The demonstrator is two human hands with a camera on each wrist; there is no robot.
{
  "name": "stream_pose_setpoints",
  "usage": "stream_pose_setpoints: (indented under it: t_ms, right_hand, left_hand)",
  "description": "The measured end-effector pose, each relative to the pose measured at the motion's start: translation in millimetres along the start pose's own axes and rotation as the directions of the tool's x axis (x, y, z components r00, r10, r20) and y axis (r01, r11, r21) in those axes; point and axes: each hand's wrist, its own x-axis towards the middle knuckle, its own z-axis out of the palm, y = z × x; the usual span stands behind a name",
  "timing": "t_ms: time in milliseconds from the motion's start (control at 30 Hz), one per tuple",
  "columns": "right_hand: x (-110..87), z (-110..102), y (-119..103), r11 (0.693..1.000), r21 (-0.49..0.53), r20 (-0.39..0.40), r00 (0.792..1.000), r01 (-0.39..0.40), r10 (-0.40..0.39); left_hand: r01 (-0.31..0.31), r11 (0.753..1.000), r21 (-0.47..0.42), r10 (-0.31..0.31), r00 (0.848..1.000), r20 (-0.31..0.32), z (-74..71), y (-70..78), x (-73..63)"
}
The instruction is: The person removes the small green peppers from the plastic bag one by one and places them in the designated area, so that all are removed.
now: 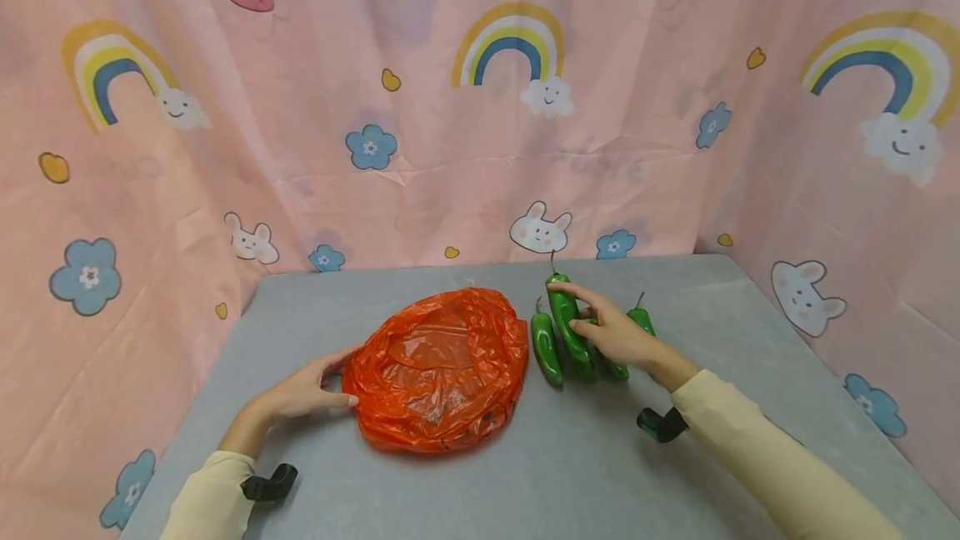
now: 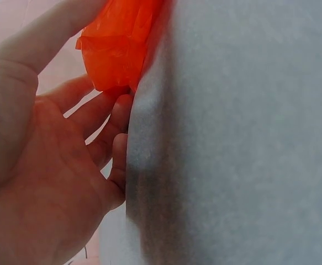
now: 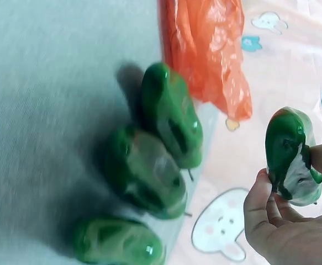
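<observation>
An orange-red plastic bag [image 1: 438, 432] sits on the grey table with its wide mouth facing up. At its left side, my left hand [image 1: 307, 390] holds the bag between the thumb and the fingers; the bag's edge also shows in the left wrist view [image 2: 114, 58]. A glossy green chili pepper [image 1: 566, 319] is gripped by my right hand [image 1: 618, 336], raised off the table with its stem pointing away. Several other green peppers lie below and beside it, such as a left pepper [image 1: 546, 348] and a right pepper [image 1: 641, 319], partly hidden by the hand.
The grey table [image 1: 570, 473] reaches back to a pink curtain [image 1: 420, 215] printed with rainbows, flowers and rabbits. Black wrist camera mounts hang by each forearm, a left mount [image 1: 270, 483] and a right mount [image 1: 662, 423].
</observation>
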Motion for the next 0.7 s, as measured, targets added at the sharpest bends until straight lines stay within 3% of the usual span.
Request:
stream_pose_setpoints:
  t_ms: [200, 700]
  right_hand:
    - [-8.7, -15.0, 4.9, 0.999, -0.024, -0.042, 0.998, -0.039, 0.038]
    - [-31.3, -48.5, 29.6, 0.994, -0.093, -0.077, 0.996, -0.054, 0.047]
  left_hand:
    - [0.010, 1.000, 0.003, -0.010, 1.000, 0.001, -0.1, 0.9, 0.4]
    - [0.021, 1.000, 0.004, -0.021, 1.000, 0.004, -0.2, -0.2, 1.0]
